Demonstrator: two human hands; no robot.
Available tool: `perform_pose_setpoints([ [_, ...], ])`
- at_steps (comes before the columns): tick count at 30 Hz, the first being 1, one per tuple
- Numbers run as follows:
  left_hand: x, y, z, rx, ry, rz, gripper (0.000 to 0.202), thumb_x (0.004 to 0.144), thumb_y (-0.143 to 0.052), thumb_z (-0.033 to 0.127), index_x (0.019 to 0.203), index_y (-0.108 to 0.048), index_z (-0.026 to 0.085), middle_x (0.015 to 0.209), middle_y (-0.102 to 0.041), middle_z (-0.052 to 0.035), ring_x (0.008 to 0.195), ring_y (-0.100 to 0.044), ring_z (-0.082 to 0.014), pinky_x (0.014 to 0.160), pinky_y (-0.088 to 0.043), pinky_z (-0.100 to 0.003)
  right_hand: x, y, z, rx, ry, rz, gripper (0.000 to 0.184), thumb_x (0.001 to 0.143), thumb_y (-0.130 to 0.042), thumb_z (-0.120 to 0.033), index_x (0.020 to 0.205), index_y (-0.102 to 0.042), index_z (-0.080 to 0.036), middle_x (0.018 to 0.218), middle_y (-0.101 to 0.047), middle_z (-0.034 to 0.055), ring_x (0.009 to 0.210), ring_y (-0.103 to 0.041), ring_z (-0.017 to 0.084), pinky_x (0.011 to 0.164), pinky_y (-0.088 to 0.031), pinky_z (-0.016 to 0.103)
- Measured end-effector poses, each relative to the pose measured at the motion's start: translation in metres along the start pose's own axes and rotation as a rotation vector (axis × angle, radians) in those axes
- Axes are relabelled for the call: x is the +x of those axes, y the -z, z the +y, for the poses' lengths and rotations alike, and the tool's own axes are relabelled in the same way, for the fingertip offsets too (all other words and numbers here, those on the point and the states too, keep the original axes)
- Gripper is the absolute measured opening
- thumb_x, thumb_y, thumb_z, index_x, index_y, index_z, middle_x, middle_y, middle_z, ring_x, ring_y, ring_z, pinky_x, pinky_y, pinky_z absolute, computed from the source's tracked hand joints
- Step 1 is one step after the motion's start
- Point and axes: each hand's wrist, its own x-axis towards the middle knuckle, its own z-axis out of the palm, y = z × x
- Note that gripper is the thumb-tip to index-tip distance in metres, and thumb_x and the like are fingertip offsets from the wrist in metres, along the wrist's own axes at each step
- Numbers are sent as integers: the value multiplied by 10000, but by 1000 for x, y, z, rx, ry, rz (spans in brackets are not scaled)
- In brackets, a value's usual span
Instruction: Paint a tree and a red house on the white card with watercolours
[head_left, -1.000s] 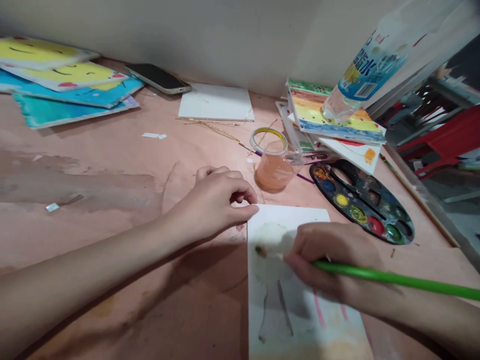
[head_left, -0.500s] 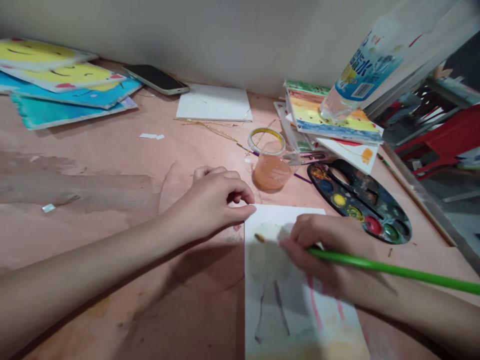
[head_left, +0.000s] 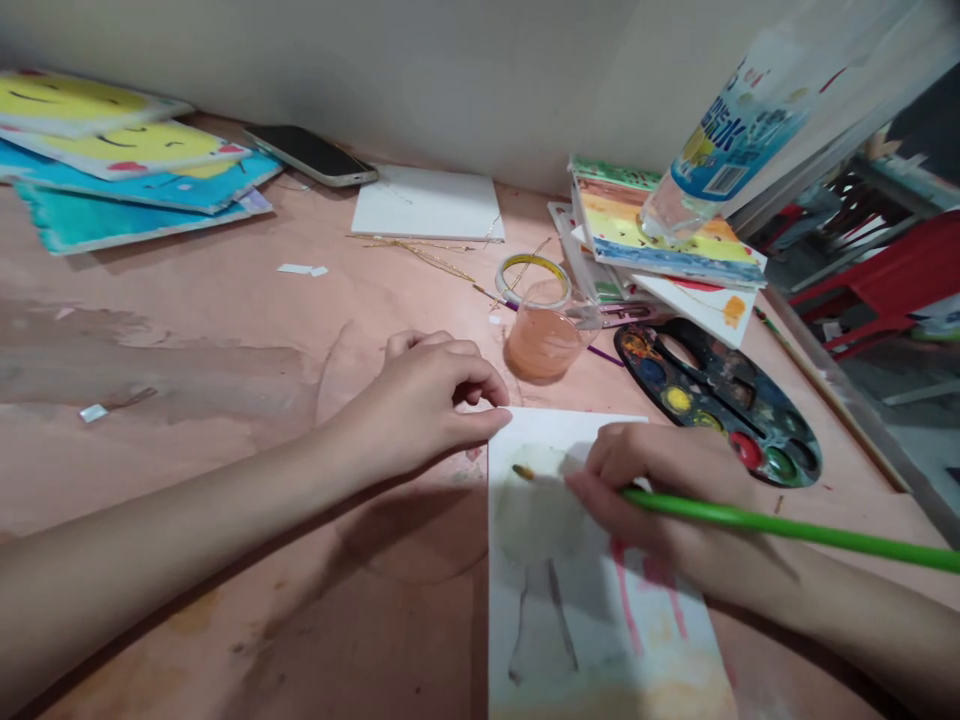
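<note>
the right hand [head_left: 652,500] grasps a green paintbrush [head_left: 780,528] low for controlled strokes on the white paper sheet [head_left: 570,640], while the released left hand [head_left: 420,400] steadies its corner.

- On the plastic water bottle [head_left: 679,205] standing at the back of my table, the label [head_left: 739,125] carries blue Chinese characters; the last one I can read is 水, "water".
- Smaller red and blue print sits around those characters, too small and curved for me to read.
- A barcode [head_left: 725,180] sits on a white patch low on that label, its digits too small to read.
- Dark lettering on the strip [head_left: 630,313] beside my paint palette [head_left: 645,350] is too blurred to read.
</note>
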Motion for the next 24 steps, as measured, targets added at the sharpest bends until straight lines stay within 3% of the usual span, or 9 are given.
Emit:
perform_pose_setpoints([
  [3,0,0,0,1,0,3,59,788,-789,323,768,-791,268,741,-682,32,865,-589,-216,1030,-293,-457,1,0,-1,27,85,-82,380,1013,-627,-148,669,-485,-223,591,-580,-45,502,-494,82,465,-334,248],
  [6,0,0,0,-14,-9,1,65,789,-790,330,772,-795,268,750,-690,32,865,-584,-215,1029,-290,-463,1,0,1,26,14,87,372,1033,-624,-154,696,-485,-232,565,-537,-61,491,-475,84,470,-342,245],
  [7,1,0,0,-16,-9,2,66,786,-792,332,769,-795,269,747,-690,32,865,-580,-215,1029,-287,-465,1,1,1,18,-22,89,359,1023,-648,-151,707,-498,-232,569,-544,-63,492,-482,83,475,-351,242],
  [11,1,0,0,-23,-1,6,46,777,-786,309,766,-797,266,736,-686,37,859,-567,-205,1030,-284,-464,1,4,1,9,83,-139,362,991,-627,-115,680,-475,-222,595,-583,-42,509,-507,82,491,-359,235],
  [15,0,0,0,-15,-7,6,72,784,-776,329,771,-799,262,729,-677,35,860,-568,-203,1024,-287,-458,0,7,0,10,-22,29,361,1004,-615,-126,695,-463,-232,575,-549,-51,501,-486,89,497,-348,238],
  [19,0,-1,-3,-21,-31,18,91,782,-755,342,765,-793,261,711,-665,36,831,-563,-197,1019,-291,-458,-2,8,-1,-15,16,-139,363,913,-617,-78,663,-399,-225,569,-477,-63,486,-402,77,466,-293,232],
  [22,0,-2,-5,-33,-63,41,114,777,-730,360,770,-795,267,714,-663,33,822,-557,-195,1012,-294,-457,-3,6,-1,4,5,14,365,903,-588,-52,670,-366,-225,566,-430,-73,492,-374,76,482,-288,239],
  [24,0,-3,-6,-39,-68,43,132,769,-722,376,768,-795,266,717,-668,30,821,-555,-195,1009,-294,-458,-2,5,0,5,23,-3,341,908,-625,-70,679,-422,-221,579,-484,-74,505,-415,69,491,-302,228],
])
